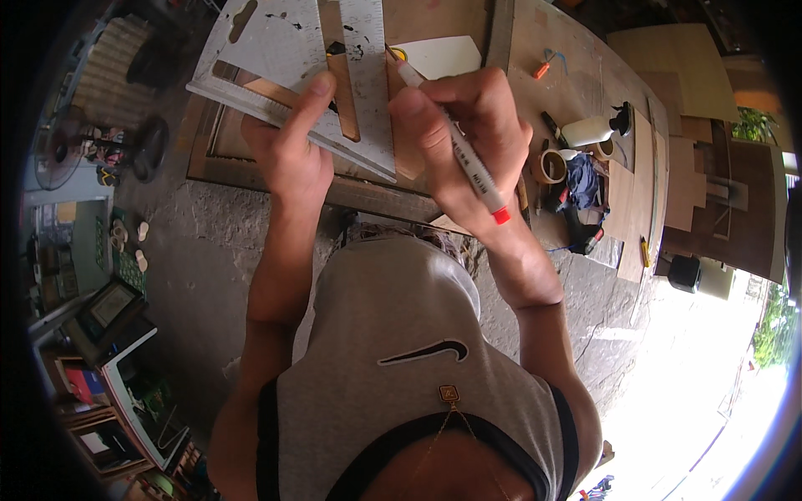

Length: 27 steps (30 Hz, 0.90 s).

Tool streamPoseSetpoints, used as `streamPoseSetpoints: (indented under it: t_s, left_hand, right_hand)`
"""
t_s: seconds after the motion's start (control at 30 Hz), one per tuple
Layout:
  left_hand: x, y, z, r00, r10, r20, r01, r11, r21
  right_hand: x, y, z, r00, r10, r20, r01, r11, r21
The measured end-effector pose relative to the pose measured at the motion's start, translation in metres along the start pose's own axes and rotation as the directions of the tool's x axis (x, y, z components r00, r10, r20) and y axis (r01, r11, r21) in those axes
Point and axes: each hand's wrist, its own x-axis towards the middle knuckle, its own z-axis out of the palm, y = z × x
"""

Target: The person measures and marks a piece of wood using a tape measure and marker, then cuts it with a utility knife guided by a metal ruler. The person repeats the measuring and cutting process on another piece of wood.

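Note:
A grey metal speed square [280, 50] lies over a brown wooden piece [408, 163] at the top of the view. My left hand [292, 154] is closed on the square's lipped edge, thumb pressed on its face and fingers hidden beneath. In my right hand [480, 134] is a white marker pen [469, 160] with a red end, pinched between thumb and fingers. The pen's dark tip points up and left, close to the square's straight edge; whether it touches the wood I cannot tell. Just beyond the tip are a small yellow round item [399, 54] and a white sheet [443, 57].
On the bench [576, 33] to the right are an orange-handled screwdriver [545, 67], a white bottle [587, 130], a cup [548, 167], a dark blue cloth [587, 177] and a yellow cutter [645, 250]. Wooden boards [681, 67] stand beyond. A fan [63, 146] is far left.

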Motion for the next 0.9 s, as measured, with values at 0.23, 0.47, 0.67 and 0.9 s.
streamPoseSetpoints:
  t_s: [0.23, 0.47, 0.67, 0.9]
  left_hand:
    - [0.011, -0.004, -0.013, 0.997, 0.000, -0.080, 0.011, 0.990, 0.141]
    - [0.016, -0.005, -0.011, 0.997, 0.058, -0.050, -0.053, 0.993, 0.108]
    - [0.009, -0.006, -0.015, 0.999, 0.010, 0.047, -0.017, 0.987, 0.159]
    - [0.009, -0.007, 0.007, 0.999, 0.038, 0.015, -0.039, 0.999, 0.010]
  right_hand:
    - [-0.054, 0.014, 0.006, 0.994, -0.063, 0.091, 0.066, 0.997, -0.029]
    - [-0.062, 0.015, -0.013, 0.974, -0.115, 0.195, 0.127, 0.991, -0.048]
    - [0.001, -0.002, -0.007, 0.999, -0.022, -0.048, 0.019, 0.998, -0.053]
    - [0.008, 0.009, 0.002, 0.987, -0.099, -0.125, 0.100, 0.995, 0.000]
